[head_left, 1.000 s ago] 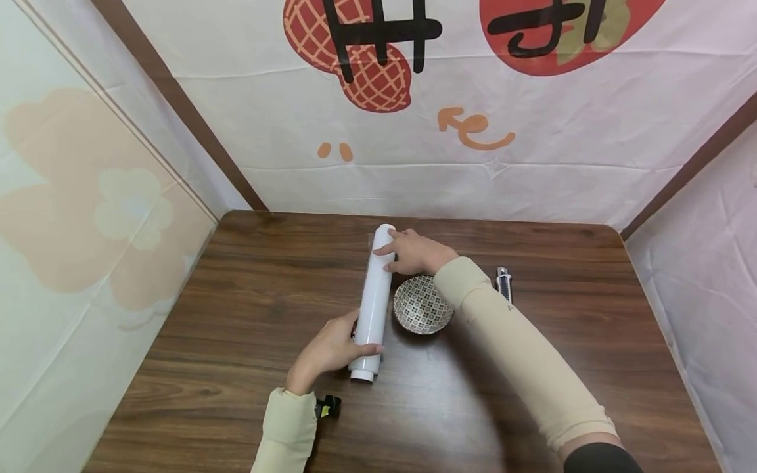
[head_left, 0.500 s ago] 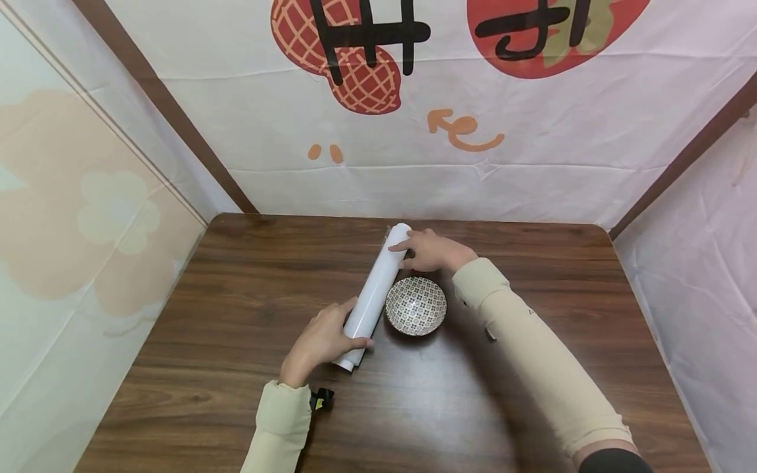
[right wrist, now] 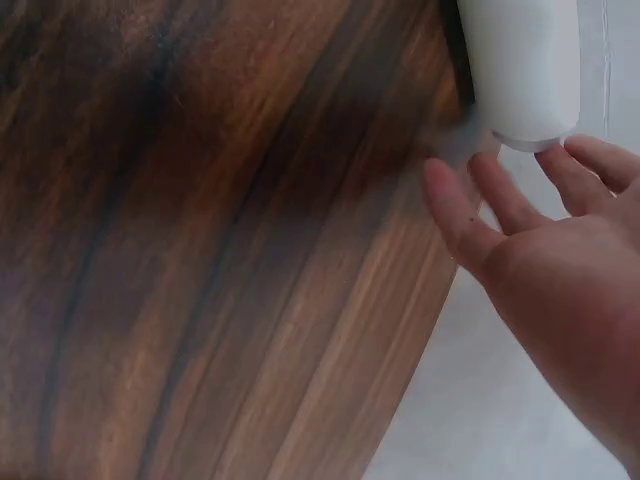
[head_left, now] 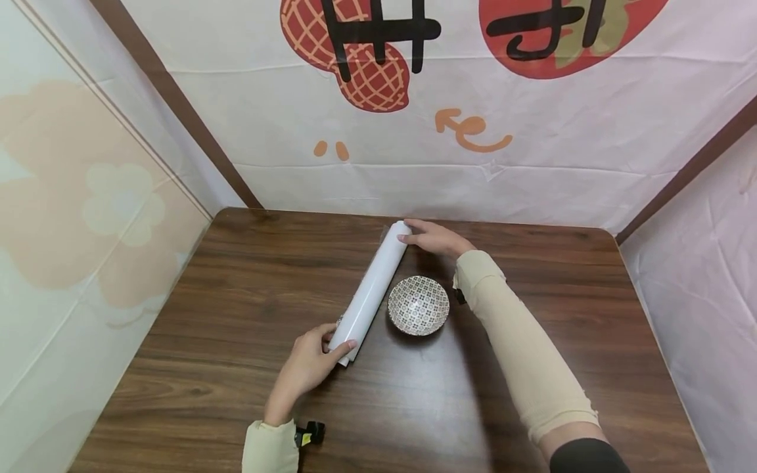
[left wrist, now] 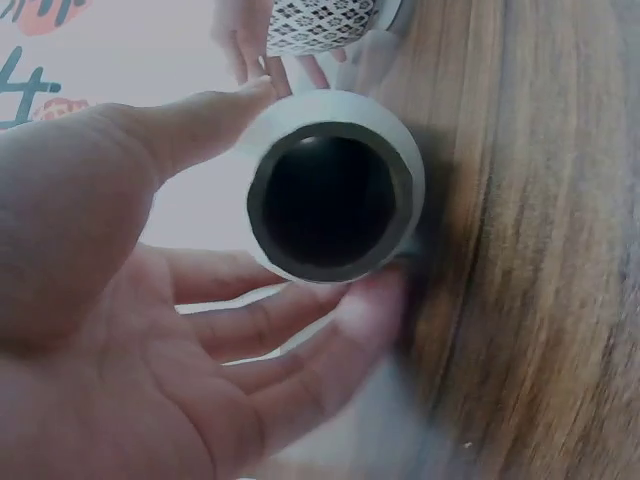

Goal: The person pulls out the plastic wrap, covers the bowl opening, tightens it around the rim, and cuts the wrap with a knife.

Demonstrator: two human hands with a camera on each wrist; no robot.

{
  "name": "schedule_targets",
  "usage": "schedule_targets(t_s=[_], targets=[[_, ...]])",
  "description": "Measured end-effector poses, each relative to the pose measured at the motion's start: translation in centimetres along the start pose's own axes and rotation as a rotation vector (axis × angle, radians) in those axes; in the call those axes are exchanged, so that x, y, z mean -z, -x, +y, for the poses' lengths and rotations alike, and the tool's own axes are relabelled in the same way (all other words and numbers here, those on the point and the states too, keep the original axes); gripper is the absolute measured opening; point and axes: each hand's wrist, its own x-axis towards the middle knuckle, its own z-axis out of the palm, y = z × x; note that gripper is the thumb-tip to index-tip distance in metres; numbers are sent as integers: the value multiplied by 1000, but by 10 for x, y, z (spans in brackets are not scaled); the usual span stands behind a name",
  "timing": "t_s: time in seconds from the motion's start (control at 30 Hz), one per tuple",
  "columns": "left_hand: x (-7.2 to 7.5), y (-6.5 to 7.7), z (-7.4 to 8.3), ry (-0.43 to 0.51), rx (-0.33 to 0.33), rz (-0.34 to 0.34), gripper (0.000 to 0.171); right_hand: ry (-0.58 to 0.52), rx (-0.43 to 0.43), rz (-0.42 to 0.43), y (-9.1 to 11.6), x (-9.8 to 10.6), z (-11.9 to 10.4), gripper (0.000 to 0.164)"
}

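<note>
A white roll of cling film lies slantwise on the brown wooden table, its far end leaning right. At its near end my left hand holds it, thumb on one side and fingers round the other. The left wrist view looks into the roll's dark hollow core, with the thumb above and fingers curved beneath. My right hand is at the far end; in the right wrist view its spread, fairly straight fingers reach the white end of the roll. Right of the roll stands a small patterned bowl.
The wooden table ends at a white printed cloth wall close behind the roll's far end. More cloth panels stand at left and right. A black wrist camera sits by the left sleeve.
The roll has turned, its near end swinging left and its far end right. My right hand has slid from its side to its far end. A box cutter seen earlier is now hidden.
</note>
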Motion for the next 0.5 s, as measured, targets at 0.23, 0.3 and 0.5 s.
schedule_targets(t_s=[0.23,0.3,0.5], targets=[[6,-12,-1,-63,-34,58,54,-12,-11,58,16,8,14,75],[10,-19,0,-83,-49,65,56,-24,-7,88,24,13,19,76],[21,-43,-5,-117,-108,79,54,-31,-20,137,51,23,35,81]])
